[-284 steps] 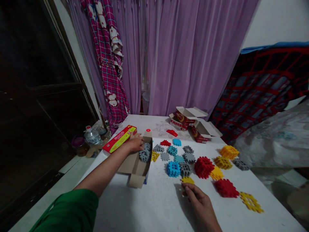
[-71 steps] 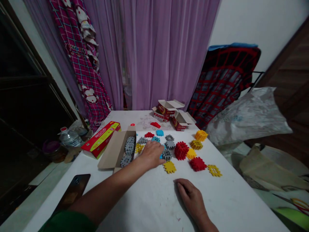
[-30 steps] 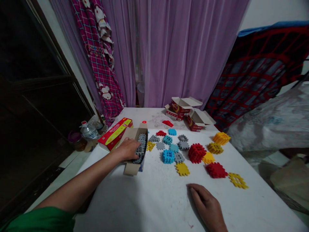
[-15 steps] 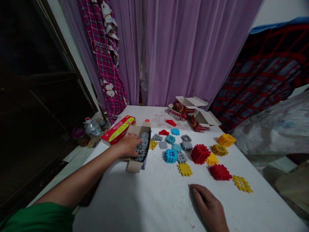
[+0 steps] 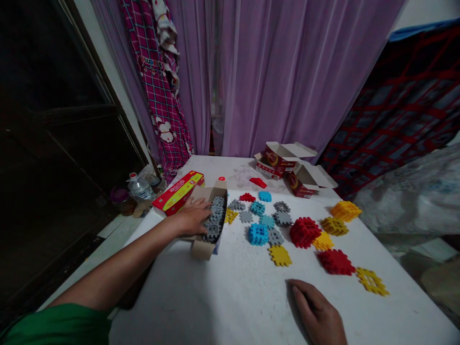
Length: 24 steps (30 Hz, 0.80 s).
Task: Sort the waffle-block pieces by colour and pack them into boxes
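Near edge: I see my right hand (image 5: 318,316) flat on the white counter (image 5: 233,297), grip slack, holding nothing | beyond it, apart: flat yellow toothed plastic tile (image 5: 280,255) | left edge: left hand (image 5: 192,218), grip wide, fingers spread on the grey toothed plastic tiles (image 5: 214,218) rowed in the open brown cardboard box (image 5: 201,249)

Lettering on red-yellow box (image 5: 178,191) and hanging cloth (image 5: 155,64) — too blurred to read.
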### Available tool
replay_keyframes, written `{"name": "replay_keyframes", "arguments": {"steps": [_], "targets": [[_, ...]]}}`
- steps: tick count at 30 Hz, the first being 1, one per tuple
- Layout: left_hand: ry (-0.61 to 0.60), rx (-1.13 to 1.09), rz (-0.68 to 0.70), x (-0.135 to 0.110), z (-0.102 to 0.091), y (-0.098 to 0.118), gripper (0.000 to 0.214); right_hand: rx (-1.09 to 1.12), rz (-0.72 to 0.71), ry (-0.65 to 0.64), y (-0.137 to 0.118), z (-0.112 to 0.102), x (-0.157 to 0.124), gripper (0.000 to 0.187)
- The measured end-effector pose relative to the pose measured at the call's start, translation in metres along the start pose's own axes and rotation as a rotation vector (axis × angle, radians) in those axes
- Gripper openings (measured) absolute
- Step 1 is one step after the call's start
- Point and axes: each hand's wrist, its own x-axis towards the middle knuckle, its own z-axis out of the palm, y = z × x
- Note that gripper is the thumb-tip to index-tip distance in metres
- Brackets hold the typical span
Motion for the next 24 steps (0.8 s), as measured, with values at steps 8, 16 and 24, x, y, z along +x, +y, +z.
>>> {"name": "replay_keyframes", "arguments": {"steps": [8, 16, 24], "targets": [[0.042, -0.082, 0.032, 0.000, 0.005, -0.011, 0.033, -0.040, -0.037, -0.005, 0.006, -0.001, 0.000, 0.038], [0.049, -0.008, 0.117, 0.018, 0.022, 0.009, 0.057, -0.085, -0.018, -0.049, 0.011, 0.000, -0.001, 0.038], [0.028, -0.025, 0.135, 0.018, 0.025, 0.005, 0.050, -0.109, -0.025, -0.073, 0.016, 0.000, -0.004, 0.035]]}}
